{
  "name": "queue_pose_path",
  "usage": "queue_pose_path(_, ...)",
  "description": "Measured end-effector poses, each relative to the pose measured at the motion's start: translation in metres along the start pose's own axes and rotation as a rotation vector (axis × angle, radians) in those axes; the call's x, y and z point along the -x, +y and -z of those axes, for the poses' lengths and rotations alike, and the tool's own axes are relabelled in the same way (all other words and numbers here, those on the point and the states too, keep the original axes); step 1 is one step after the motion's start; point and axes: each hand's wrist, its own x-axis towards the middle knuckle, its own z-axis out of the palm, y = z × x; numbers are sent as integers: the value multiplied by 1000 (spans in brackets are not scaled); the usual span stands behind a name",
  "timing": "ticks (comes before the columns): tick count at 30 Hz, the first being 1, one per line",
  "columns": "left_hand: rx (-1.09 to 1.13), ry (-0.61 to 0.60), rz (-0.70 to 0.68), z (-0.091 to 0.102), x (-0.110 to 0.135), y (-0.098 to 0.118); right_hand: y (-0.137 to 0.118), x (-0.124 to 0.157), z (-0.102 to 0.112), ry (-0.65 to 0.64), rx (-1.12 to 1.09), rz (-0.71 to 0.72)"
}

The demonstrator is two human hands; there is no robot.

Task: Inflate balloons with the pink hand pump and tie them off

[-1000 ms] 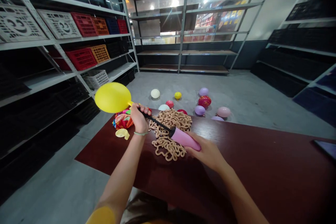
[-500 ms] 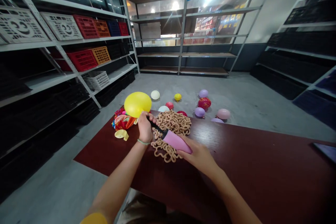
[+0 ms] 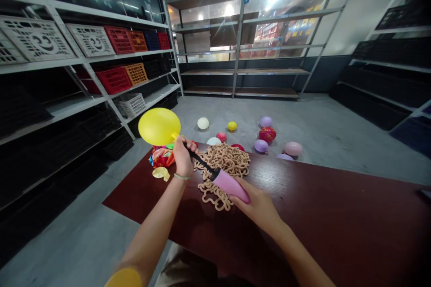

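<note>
My left hand (image 3: 183, 158) is closed round the black end of a balloon pump, at the neck of an inflated yellow balloon (image 3: 159, 126). The balloon points up and left from my fingers. Wrapped round the pink barrel of the balloon pump (image 3: 230, 184) is my right hand (image 3: 256, 202). A length of black rod shows between barrel and left hand. Beneath the pump lies a heap of tan, curly strands (image 3: 225, 161) on the dark red table (image 3: 313, 215). Left of it are a pile of colourful uninflated balloons (image 3: 161, 157) and a limp pale yellow balloon (image 3: 161, 173).
Several inflated balloons lie on the floor beyond the table, among them a red one (image 3: 267, 134) and a pink one (image 3: 293, 148). Shelves with coloured crates (image 3: 114, 80) stand at left. A metal rack (image 3: 237, 71) spans the back. A dark object (image 3: 426, 194) sits at the table's right edge.
The yellow balloon has moved left and slightly up in view and looks larger. More of the pump's black rod shows now. The whole view has shifted a little.
</note>
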Motion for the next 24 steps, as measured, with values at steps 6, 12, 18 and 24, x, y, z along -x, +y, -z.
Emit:
queue_pose_path(6,-33,-101,103,-11,41,-42,0,1,-1,21,-57,-67)
queue_pose_path(12,-65,-109,125,-8,16,-20,-8,-1,-1,12,-104,-41)
queue_pose_path(18,-133,-31,55,-12,-43,24,-7,-1,3,16,-98,-14)
queue_pose_path(24,-114,11,9,-12,-68,38,-7,-1,-1,11,-68,-38)
